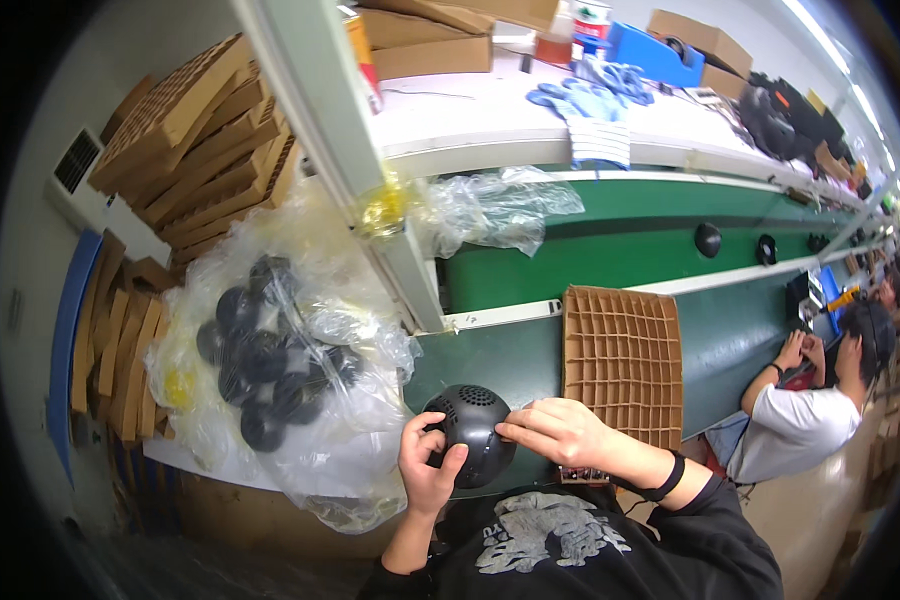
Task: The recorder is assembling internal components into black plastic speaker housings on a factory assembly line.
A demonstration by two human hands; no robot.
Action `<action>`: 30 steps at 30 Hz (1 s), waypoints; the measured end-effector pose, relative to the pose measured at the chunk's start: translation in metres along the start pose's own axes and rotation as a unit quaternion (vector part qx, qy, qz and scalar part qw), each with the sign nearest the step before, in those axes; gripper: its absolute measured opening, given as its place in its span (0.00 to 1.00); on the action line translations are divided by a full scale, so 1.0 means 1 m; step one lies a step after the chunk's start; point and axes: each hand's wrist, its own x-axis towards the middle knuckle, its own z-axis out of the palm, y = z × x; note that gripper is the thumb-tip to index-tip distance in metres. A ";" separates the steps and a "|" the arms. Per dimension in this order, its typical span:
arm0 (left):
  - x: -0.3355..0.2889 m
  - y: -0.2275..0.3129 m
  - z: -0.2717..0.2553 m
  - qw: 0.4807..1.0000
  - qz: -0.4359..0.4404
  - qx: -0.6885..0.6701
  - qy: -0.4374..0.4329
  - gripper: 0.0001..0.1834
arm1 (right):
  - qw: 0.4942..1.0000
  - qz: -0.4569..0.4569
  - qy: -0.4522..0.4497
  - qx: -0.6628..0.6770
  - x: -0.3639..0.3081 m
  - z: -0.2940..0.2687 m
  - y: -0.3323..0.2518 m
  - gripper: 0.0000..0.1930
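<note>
Housing (478,442), black and dome-shaped, is held in both hands at the worktop's (495,362) near edge. Left hand (427,478): fingers parted around the left side, gripping it. Right hand (562,430): fingers pinched together against the right side; whether they hold a small part cannot be determined. Caution: a slackened left grip could drop the housing past that edge; uneven right-hand pressure could scuff its surface.

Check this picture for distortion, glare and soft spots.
Head view: black corners, and the front edge of the white shelf bows with the fisheye; head view: ceiling lights burn out white at upper right; head view: glare on the clear plastic bag veils the dark round parts inside; head view: the black housing's vent holes read clearly, the far right looks soft.
</note>
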 end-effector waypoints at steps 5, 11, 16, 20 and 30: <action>0.010 0.012 0.024 0.998 -0.045 -0.006 -0.054 0.24 | 0.990 -0.078 -0.022 -0.116 -0.014 -0.020 0.002 0.18; 0.012 0.021 0.046 0.983 -0.146 -0.012 -0.110 0.23 | 0.975 -0.124 -0.074 -0.171 -0.026 -0.036 0.002 0.15; 0.006 0.024 0.052 0.973 -0.182 -0.021 -0.142 0.22 | 0.974 -0.126 -0.096 -0.163 -0.037 -0.040 0.003 0.15; 0.001 0.032 0.050 0.949 0.083 0.236 -0.190 0.26 | 0.983 0.084 -0.068 0.150 -0.042 -0.042 0.007 0.34; 0.012 0.032 0.035 0.924 -0.167 -0.135 -0.317 0.20 | 0.955 0.039 -0.207 0.210 -0.032 -0.057 -0.016 0.54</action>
